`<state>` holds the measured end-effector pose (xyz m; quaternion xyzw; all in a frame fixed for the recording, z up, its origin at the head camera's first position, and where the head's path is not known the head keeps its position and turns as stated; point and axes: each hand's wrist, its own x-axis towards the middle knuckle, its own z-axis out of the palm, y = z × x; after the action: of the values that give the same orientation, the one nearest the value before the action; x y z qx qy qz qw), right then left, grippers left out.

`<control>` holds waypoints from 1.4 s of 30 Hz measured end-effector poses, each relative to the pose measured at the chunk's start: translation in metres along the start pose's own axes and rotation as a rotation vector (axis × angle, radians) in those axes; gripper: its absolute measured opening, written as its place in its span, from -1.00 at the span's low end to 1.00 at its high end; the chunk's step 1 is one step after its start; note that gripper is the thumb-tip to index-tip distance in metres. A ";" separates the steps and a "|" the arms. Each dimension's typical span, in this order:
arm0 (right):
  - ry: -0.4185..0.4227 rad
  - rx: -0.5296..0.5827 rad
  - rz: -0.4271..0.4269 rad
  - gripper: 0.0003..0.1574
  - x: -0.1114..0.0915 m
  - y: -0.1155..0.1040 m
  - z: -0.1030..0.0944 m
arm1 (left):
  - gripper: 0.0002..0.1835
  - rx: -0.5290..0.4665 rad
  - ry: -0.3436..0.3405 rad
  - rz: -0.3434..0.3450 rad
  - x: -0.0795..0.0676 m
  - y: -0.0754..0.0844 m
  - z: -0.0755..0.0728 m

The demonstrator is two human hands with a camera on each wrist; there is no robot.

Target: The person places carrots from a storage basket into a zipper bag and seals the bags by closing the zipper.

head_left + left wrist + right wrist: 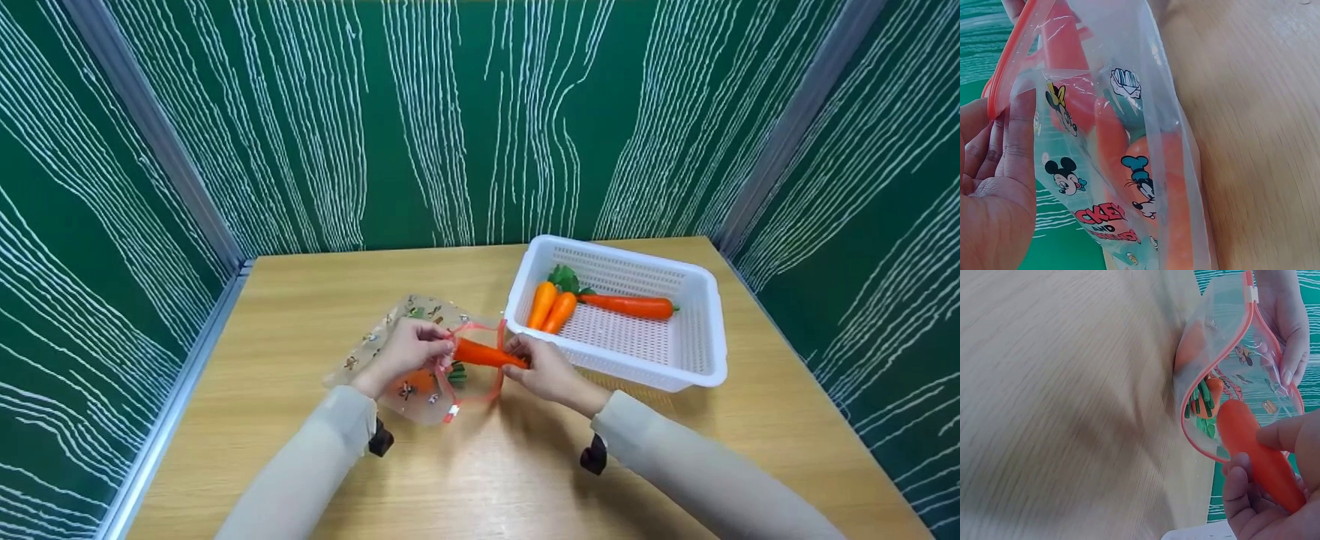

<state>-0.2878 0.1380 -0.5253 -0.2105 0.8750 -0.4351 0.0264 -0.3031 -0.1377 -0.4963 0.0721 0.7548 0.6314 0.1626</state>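
My left hand [409,349] pinches the red zip rim of a clear zip bag [1064,225] printed with cartoon characters. The bag's mouth gapes toward the right, with a white slider [1252,293] on its rim. Inside lie orange carrots [1176,174] with green tops, seen through the plastic. My right hand [551,367] grips a red-orange carrot [1261,453] by one end, thumb on one side and fingers on the other. Its blunt other end points into the bag's mouth, close to my left fingertips in the head view.
A white plastic basket [716,330] stands at the back right, just beyond my right hand. In it are two short orange carrots [551,307] and a longer red-orange carrot [634,306]. Green panels [480,135] with white lines border the wooden table [300,300].
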 end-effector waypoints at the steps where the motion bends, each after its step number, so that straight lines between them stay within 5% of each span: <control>1: -0.002 -0.001 0.000 -0.78 0.000 0.000 0.001 | -0.80 0.000 0.000 0.002 0.000 0.000 0.000; 12: -0.077 0.063 0.018 -0.81 0.000 0.001 0.006 | -0.86 -0.016 -0.011 0.015 0.001 -0.002 0.001; 27: -0.113 0.006 0.114 -0.71 0.008 -0.004 0.022 | -0.81 0.088 0.005 0.016 0.001 -0.002 0.000; 42: -0.132 0.134 0.107 -0.73 0.019 -0.013 0.037 | -0.82 0.068 0.003 0.034 0.001 -0.002 0.001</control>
<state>-0.2916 0.0959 -0.5355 -0.1896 0.8504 -0.4756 0.1212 -0.3035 -0.1372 -0.4985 0.0895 0.7748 0.6080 0.1485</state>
